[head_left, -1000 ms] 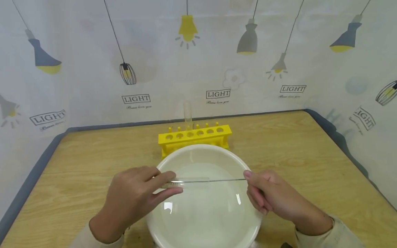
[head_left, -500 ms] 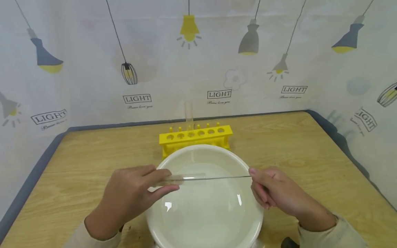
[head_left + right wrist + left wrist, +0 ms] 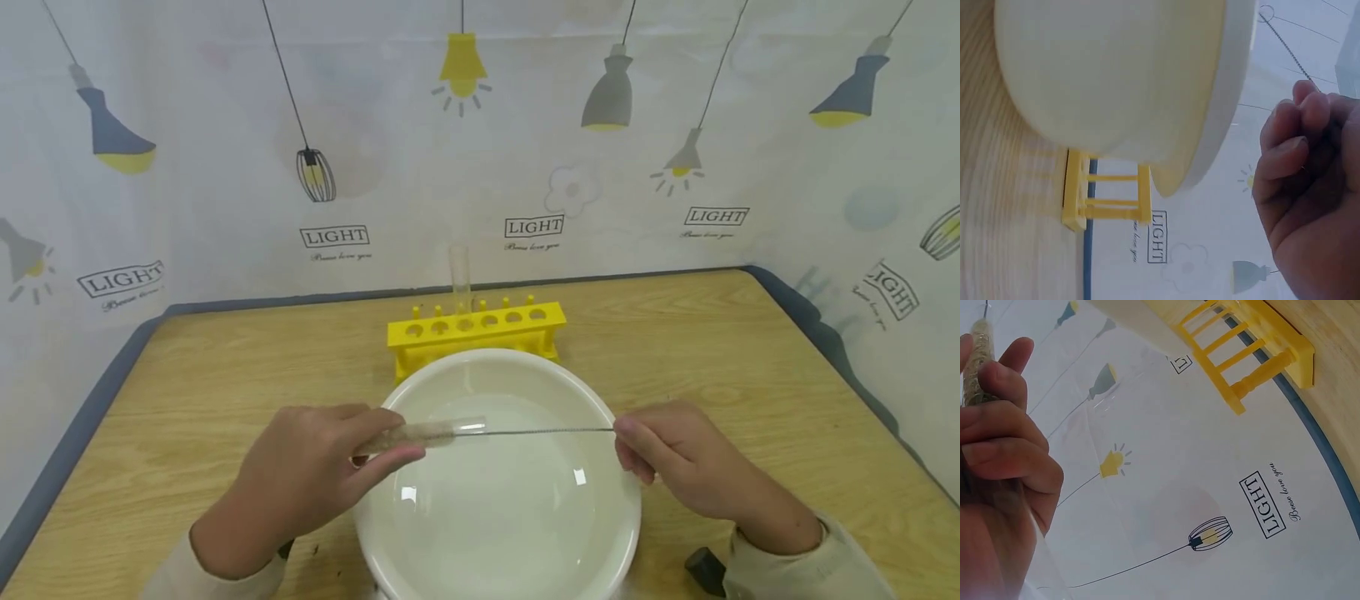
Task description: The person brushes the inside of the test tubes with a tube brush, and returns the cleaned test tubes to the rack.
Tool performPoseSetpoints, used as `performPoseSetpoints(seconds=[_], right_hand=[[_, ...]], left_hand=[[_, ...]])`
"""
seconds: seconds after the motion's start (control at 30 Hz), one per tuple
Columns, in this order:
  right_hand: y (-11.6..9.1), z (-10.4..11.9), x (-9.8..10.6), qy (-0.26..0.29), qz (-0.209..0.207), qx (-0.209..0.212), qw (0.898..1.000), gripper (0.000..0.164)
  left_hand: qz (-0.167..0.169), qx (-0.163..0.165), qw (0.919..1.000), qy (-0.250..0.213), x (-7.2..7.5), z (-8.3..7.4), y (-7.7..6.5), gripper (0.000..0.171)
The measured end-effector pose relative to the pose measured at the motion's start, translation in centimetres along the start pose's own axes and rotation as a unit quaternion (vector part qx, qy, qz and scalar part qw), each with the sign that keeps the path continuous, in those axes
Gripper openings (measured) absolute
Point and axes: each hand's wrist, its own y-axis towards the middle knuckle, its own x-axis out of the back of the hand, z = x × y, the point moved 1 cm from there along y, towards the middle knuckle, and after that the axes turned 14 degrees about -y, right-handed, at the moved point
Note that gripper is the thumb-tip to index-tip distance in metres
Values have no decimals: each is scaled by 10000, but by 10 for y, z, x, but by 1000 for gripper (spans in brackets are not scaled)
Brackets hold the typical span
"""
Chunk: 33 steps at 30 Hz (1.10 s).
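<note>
My left hand [image 3: 307,467] holds a clear glass test tube [image 3: 474,425] sideways over the white basin [image 3: 498,533], its mouth pointing right. Inside the tube sits the pale bristle head [image 3: 980,359] of a test tube brush, close behind the mouth. The brush's thin twisted wire [image 3: 555,431] runs straight out to my right hand [image 3: 697,462], which pinches its end between thumb and fingers near the basin's right rim. In the right wrist view the wire [image 3: 1288,49] leads up from the fingertips. Part of the tube is hidden behind my left fingers.
Just behind the basin stands a yellow test tube rack [image 3: 480,327] with another clear tube [image 3: 460,271] upright in it. A dark object [image 3: 705,572] lies by my right sleeve. A printed curtain [image 3: 420,167] hangs behind the table.
My right hand has moved right with the wire and my left hand slightly left with the tube. The bristles now sit nearer the tube's mouth, with more wire showing outside.
</note>
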Motion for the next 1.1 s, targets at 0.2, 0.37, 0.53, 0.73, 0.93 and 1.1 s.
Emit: performPoseSetpoints(seconds=[0.2,0.37,0.53,0.73,0.93,1.1], right_hand=[[-1,-3,2,-870,-282,448,9948,35],[-1,-4,5,-844,-146,561,9947,35],[-2,-8,5,-590,-31,606,9964,37],[-4,-12,5,-394,53,439,9982,37],[-5,-18,7,367,386,-133,9985,45],[-4,-23,10,914,673,-765,9906,49]], left_hand=[[762,869,9925,-396,2,-1,-2,25],[1367,1737,9710,-913,5,-3,-2,13],[1872,2245,9461,-1392,9,-3,0,20],[2338,2811,9157,-1668,12,-3,1,30],[1755,2564,9438,-1124,11,-2,2,22],[1040,2020,9731,-386,10,-1,2,13]])
